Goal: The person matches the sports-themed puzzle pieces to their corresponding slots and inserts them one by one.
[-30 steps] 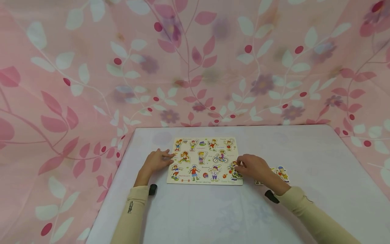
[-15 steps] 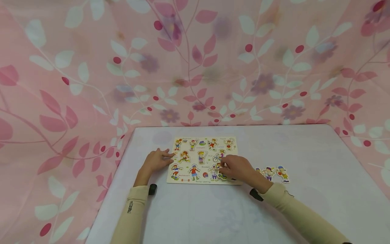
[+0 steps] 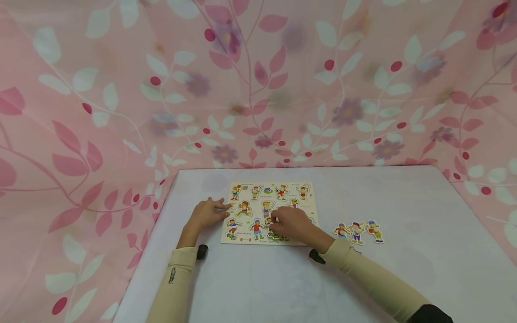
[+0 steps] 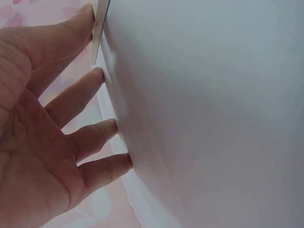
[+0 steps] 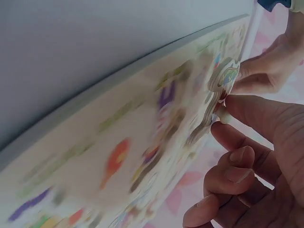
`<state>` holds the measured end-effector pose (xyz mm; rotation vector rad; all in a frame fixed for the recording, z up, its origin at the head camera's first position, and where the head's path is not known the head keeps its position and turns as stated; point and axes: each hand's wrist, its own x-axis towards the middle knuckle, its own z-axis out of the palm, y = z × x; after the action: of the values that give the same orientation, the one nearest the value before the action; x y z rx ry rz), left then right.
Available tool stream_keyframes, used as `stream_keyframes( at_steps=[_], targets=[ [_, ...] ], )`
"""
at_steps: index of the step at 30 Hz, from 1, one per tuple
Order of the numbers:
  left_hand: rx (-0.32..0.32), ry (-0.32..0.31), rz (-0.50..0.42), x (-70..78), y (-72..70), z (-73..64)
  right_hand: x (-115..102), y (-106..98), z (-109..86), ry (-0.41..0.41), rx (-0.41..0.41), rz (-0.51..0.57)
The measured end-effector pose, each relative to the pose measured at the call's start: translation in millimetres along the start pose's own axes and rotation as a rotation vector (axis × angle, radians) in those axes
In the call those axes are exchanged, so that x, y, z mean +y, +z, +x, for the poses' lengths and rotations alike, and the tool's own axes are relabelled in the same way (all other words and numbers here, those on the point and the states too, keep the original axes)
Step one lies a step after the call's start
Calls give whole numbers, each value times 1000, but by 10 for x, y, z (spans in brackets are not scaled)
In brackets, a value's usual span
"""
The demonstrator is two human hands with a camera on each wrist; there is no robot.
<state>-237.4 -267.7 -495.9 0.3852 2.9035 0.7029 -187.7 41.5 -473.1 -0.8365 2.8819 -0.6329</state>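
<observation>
A flat wooden puzzle board (image 3: 225, 237) with cartoon sports figures lies on the table. My right hand (image 3: 299, 224) pinches a figure-shaped puzzle piece (image 5: 226, 78) between thumb and index finger, low over the lower middle of the board. Its other fingers are curled, and the hand covers part of the cyclist and the figures around it. At the board's left edge rests my left hand (image 3: 207, 213), fingers spread and fairly straight. In the left wrist view its thumb (image 4: 71, 33) lies against the board edge while other fingertips touch the white tabletop.
Right of the board, three loose figure pieces lie close together: one in a blue cap (image 3: 340, 230), one in a purple cap (image 3: 357, 233) and one in yellow (image 3: 374, 231). A pink leaf-patterned curtain (image 3: 258, 89) hangs behind the white table (image 3: 258, 282).
My right hand has carried the puzzle piece leftward from the board's right edge to its lower middle, uncovering the loose pieces. My left hand has stayed in place.
</observation>
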Motion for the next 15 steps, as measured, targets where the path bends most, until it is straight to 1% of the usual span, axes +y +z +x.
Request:
stream_keyframes(
  at_steps=[7,15],
  targets=[
    [2,1,-12,2,2,5,-193,90,204,-22,-22,-12],
    [11,18,11,1,13,-6,-396,204,388,-69,-28,-40]
  ],
)
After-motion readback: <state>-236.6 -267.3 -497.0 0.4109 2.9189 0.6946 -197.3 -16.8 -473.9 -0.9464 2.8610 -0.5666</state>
